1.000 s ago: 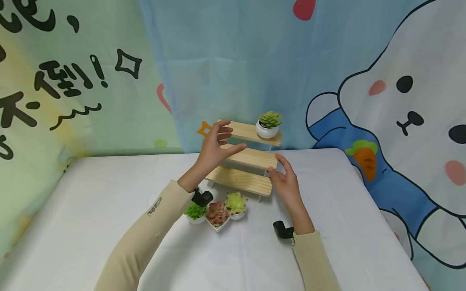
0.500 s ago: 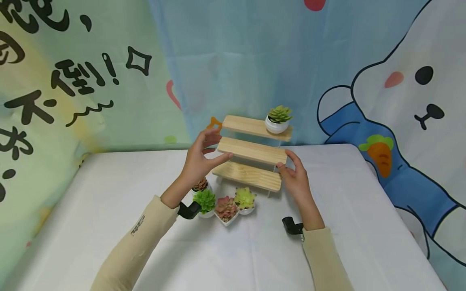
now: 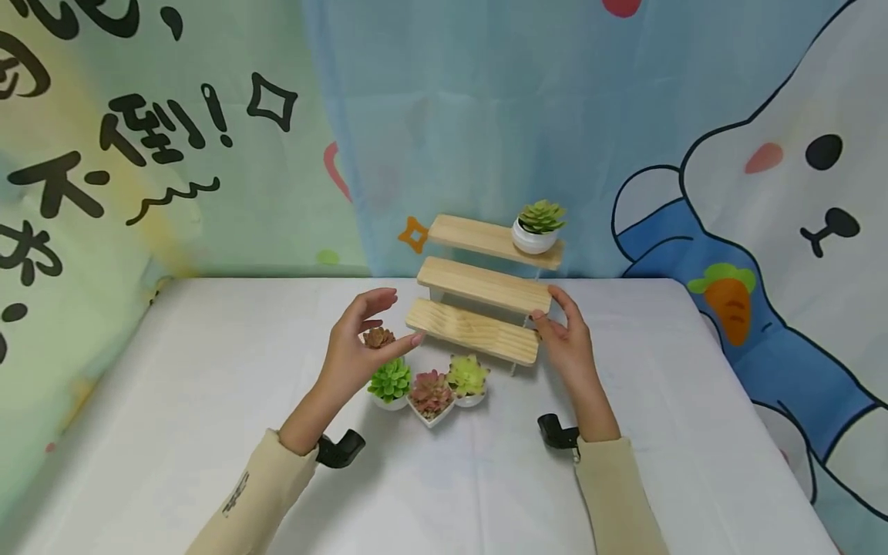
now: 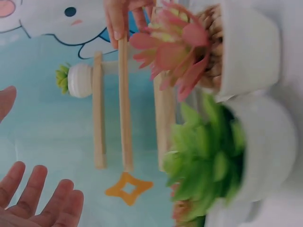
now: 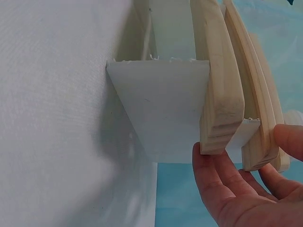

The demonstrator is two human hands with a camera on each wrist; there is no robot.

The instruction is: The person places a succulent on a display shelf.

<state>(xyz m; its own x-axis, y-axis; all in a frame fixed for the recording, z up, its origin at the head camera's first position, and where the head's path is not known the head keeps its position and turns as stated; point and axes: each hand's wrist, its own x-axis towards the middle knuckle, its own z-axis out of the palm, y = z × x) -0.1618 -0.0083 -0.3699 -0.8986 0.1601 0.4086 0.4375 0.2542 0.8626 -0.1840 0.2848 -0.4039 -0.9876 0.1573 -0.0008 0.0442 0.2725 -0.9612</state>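
Observation:
A three-tier wooden display stand (image 3: 479, 331) with planks on pale supports stands at the back of the table. My right hand (image 3: 570, 351) holds the right end of the stand; in the right wrist view its thumb (image 5: 289, 139) lies on the middle plank and fingertips touch the plank ends. My left hand (image 3: 347, 356) is off the stand, thumb and fingers spread around nothing, over the front-left potted succulents. Those are a bright green one (image 3: 390, 378), a pink one (image 3: 432, 395) in a heart-shaped pot, a yellow-green one (image 3: 468, 376), and a brownish one (image 3: 378, 338) partly hidden behind my left hand.
A green succulent in a round white pot (image 3: 536, 235) sits on the right end of the top plank. White cloth covers the table (image 3: 229, 370). A printed cartoon curtain (image 3: 472, 116) hangs right behind the stand.
My left hand has drawn back from the stand's left side, down and left toward the succulents. My right hand stays at the stand's right end. The head view has shifted slightly.

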